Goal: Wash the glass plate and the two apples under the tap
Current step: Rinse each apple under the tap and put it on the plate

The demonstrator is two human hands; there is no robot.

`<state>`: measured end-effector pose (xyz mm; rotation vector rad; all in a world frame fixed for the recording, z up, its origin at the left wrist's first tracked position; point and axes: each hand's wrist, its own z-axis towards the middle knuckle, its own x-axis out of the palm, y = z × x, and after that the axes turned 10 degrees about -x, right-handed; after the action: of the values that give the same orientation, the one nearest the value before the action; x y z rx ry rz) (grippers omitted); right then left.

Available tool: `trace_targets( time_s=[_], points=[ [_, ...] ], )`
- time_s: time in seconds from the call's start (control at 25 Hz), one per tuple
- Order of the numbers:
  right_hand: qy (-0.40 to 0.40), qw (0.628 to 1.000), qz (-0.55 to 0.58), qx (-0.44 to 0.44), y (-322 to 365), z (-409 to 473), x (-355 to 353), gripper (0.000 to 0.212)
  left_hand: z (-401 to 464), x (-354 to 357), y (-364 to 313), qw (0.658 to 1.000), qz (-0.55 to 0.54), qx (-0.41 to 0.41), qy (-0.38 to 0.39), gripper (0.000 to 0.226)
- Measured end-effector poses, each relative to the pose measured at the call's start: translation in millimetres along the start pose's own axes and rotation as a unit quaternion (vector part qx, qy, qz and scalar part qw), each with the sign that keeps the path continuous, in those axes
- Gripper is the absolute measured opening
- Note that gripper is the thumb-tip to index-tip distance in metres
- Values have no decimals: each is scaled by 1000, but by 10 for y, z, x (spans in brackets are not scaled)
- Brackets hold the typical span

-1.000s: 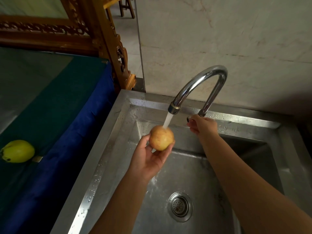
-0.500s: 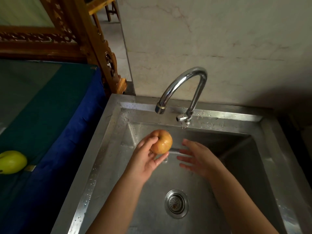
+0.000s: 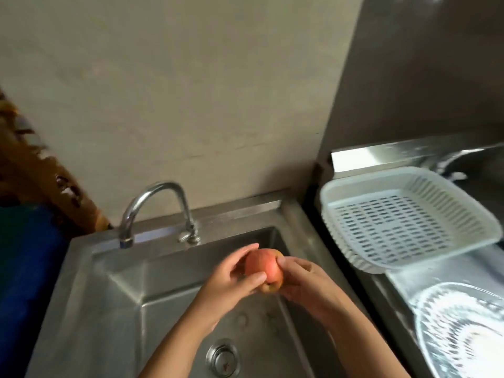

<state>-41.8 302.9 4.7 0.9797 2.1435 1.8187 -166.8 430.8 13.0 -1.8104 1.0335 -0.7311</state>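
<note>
Head view: we hold one apple [image 3: 264, 268] over the sink [image 3: 109, 304], cupped between both hands.

Our left hand [image 3: 231, 282] wraps the apple's left side, fingers curled and pressed on it; our right hand [image 3: 305, 285] closes on its right side, thumb on top. The tap [image 3: 152, 205] stands far and left of the apple, with no water showing. To the right lie a white basket [image 3: 409, 222] and, nearer, what looks like the glass plate [image 3: 461, 331], though it is blurred. A moment ago only the left hand held the apple, with the right open beside it; now both grip it and our view has swung right.
</note>
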Motion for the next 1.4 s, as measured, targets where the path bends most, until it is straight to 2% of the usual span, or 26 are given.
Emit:
trace_targets(
  time_s=[0.12,0.28,0.52,0.68,0.88,1.08,1.4],
  points=[
    [-86,993,-25,-74,310,-470,-510,39,119,612,-208,998,-11,-25,52,37],
    [-190,969,-67,-144,503,-1155,-1151,42,196,1447,-325,989,38,-35,139,30],
    [-317,930,-108,-154,268,-2065,-1966,48,311,2724,-77,962,153,-2,227,49],
    [-376,903,-140,-151,21,-2333,-2455,54,507,3319,153,934,231,34,271,56],
    [-392,892,-159,-160,-203,-2297,-2787,55,803,3604,387,910,277,33,306,64],
    [-371,903,-154,-155,-322,-2162,-2936,59,966,3585,539,921,271,14,277,65],
    [-363,904,-168,-147,-365,-2233,-2920,57,907,3607,515,919,275,10,283,71]
  ],
)
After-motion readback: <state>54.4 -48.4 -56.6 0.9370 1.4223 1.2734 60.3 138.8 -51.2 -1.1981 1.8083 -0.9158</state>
